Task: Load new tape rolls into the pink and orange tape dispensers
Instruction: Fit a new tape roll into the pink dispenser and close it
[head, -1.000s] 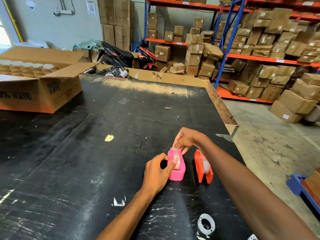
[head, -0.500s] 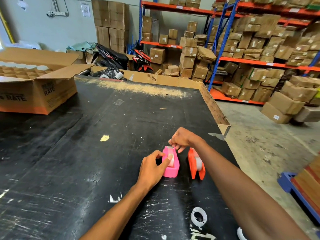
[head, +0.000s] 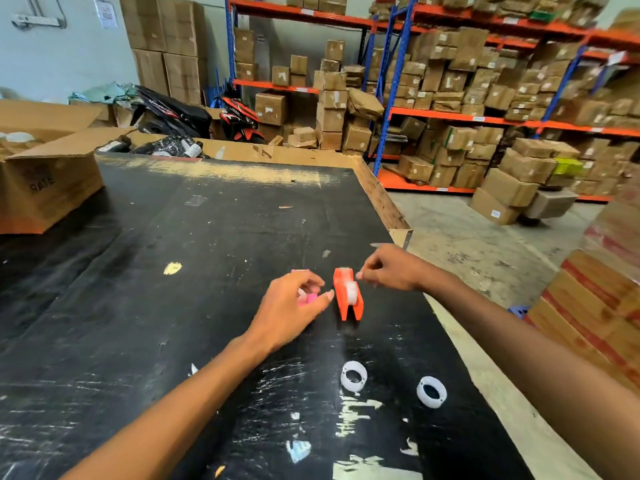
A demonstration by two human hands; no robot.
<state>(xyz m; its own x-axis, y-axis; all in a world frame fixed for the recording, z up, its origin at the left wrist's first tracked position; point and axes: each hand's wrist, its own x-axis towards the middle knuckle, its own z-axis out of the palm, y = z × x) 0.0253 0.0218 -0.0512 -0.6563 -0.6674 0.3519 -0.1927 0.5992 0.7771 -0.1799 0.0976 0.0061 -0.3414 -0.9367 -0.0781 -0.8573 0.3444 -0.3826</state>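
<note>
Both dispensers look loaded; my right hand [head: 391, 270] pinches tape at the orange dispenser's [head: 347, 295] one o'clock, my left hand [head: 291, 306] loosely curled over the pink dispenser [head: 307, 299].

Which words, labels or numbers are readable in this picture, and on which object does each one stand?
"RATE": on the side of the open cardboard box at the table's left, blurred; a smaller line above it is unreadable.
Paper notice on the wall: too small to read.
White labels on the shelf cartons: too small to read.
Pink dispenser, orange dispenser: no text visible.
</note>
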